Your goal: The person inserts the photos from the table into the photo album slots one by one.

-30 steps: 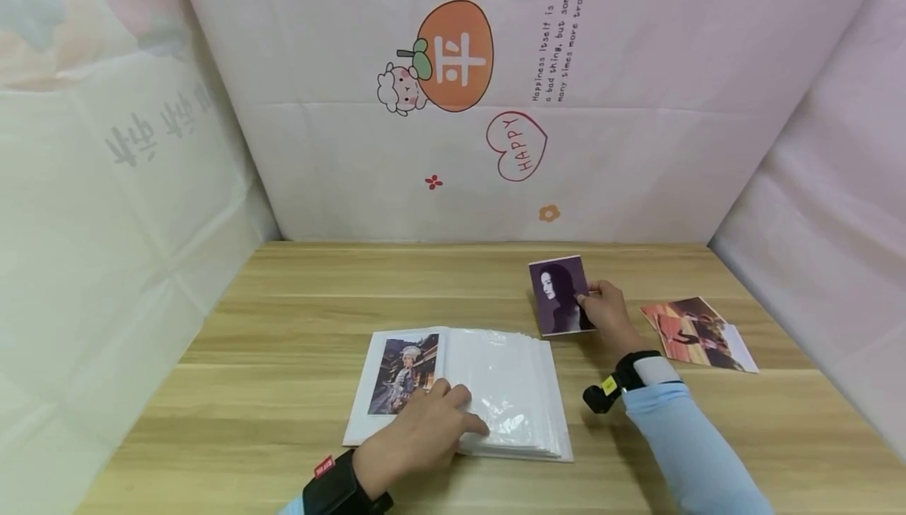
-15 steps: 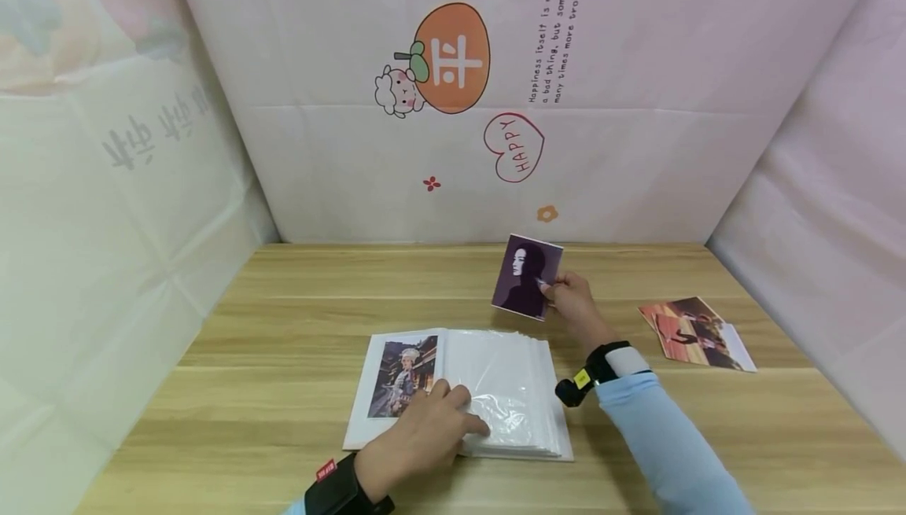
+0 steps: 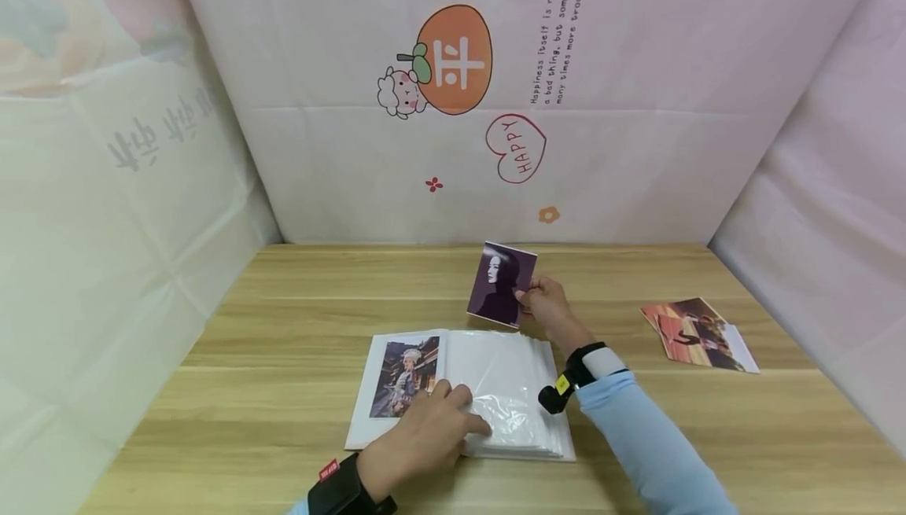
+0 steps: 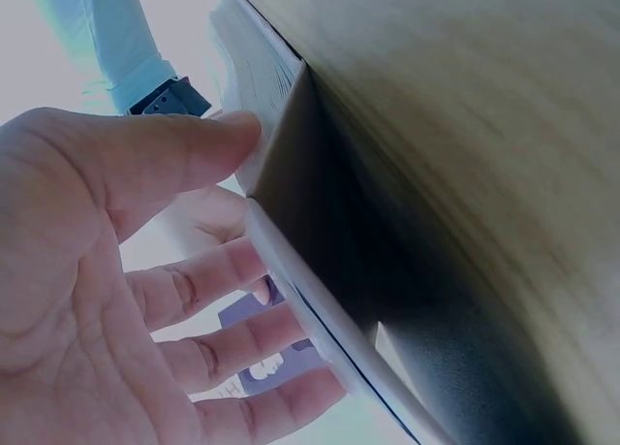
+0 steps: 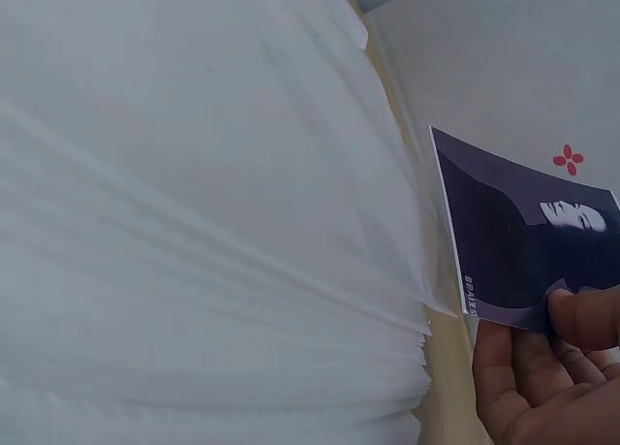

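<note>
your right hand [image 3: 547, 308] pinches a dark purple photo [image 3: 501, 285] by its edge between thumb and fingers, holding it upright in the air just above the far edge of the open album [image 3: 495, 377]. your left hand [image 3: 425, 436] lies flat on the album with fingers spread loosely, pressing near the fold, just beside the photo already in the left page [image 3: 405, 375]. well off to the right of your right hand, a few loose photos [image 3: 697, 332] lie on the table [image 3: 283, 318].
</note>
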Demonstrator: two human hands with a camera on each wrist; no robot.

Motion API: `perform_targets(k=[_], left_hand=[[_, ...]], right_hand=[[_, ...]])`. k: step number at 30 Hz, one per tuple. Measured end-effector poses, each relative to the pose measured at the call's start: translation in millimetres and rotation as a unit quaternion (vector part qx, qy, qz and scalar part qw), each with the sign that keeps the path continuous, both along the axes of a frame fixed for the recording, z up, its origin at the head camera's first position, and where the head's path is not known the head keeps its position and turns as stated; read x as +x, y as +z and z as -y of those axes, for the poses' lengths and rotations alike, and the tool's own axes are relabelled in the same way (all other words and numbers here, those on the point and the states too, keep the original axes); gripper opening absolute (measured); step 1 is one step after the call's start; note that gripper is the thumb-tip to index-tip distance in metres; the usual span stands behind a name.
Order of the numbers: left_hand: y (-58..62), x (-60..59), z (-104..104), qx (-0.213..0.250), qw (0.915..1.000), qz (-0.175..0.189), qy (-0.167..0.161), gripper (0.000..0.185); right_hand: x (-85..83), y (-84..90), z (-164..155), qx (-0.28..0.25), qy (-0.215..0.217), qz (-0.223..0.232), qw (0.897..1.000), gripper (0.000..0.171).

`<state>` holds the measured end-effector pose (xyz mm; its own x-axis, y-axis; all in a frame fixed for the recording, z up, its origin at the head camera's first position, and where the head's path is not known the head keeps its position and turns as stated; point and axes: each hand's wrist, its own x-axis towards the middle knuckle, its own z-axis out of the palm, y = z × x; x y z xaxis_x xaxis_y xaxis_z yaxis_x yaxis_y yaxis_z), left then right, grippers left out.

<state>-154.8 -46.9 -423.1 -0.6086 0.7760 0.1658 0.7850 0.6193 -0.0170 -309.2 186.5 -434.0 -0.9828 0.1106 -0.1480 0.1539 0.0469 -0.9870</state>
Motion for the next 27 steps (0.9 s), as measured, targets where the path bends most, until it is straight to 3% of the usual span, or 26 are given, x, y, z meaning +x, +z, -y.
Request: perform_targets(k=[15, 27], left_hand=[[1.2, -0.2, 1, 0.004, 0.9999, 0.013, 0.006, 0.034], [-0.1, 0.4, 1, 0.002, 1.0, 0.007, 0.006, 0.034]], right_hand=[[0.2, -1.5, 11, 0.034, 0.03, 0.048, 0.998, 0.022], [1.2, -4.9, 10, 0.07, 0.021, 0.062, 0.995, 0.025]])
